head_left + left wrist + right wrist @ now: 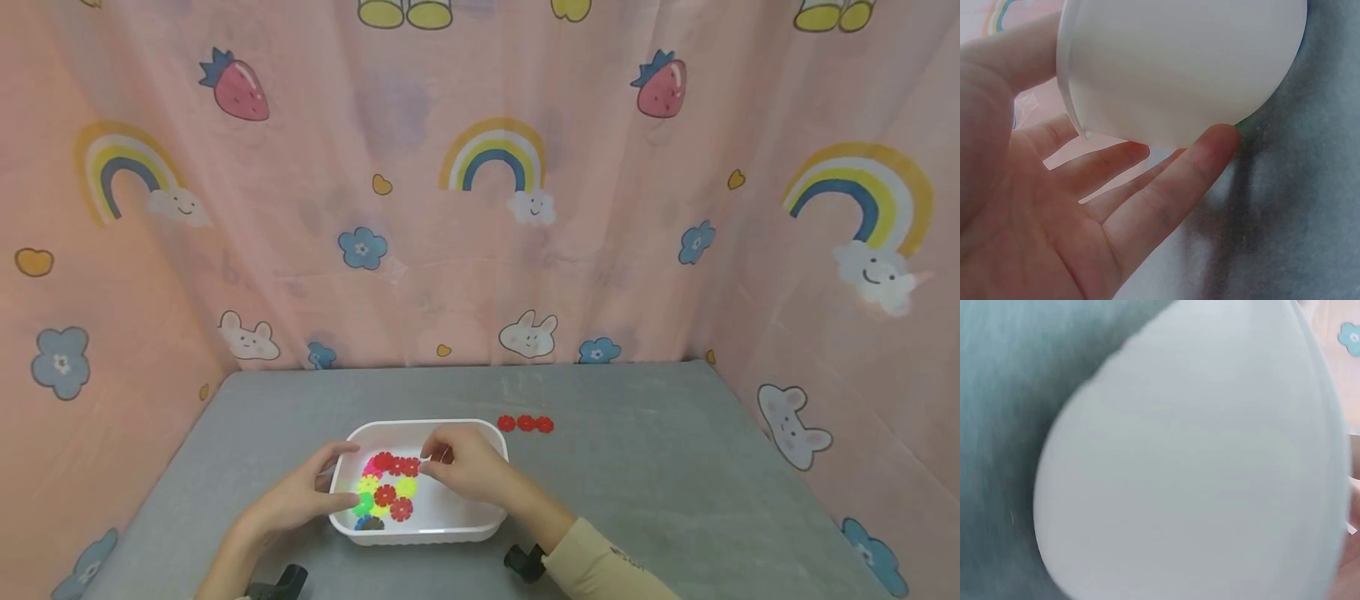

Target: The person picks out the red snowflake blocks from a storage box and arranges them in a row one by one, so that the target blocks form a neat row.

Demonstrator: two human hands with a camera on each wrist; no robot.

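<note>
A white tray stands on the grey table, with several small notched discs in its left half. My left hand grips the tray's left end, thumb and fingers around the rim and wall; the left wrist view shows fingertips against the outer wall. Inside the tray, my right hand has its thumb and index finger curled at the edge of a red disc. Whether they pinch it is too small to tell. Yellow discs, a green disc and a pink disc lie nearby. The tray wall mostly hides that hand in the right wrist view.
Three red discs lie in a row on the table behind the tray's right corner. The grey tabletop extends around the tray. A pink patterned curtain hangs behind and on both sides.
</note>
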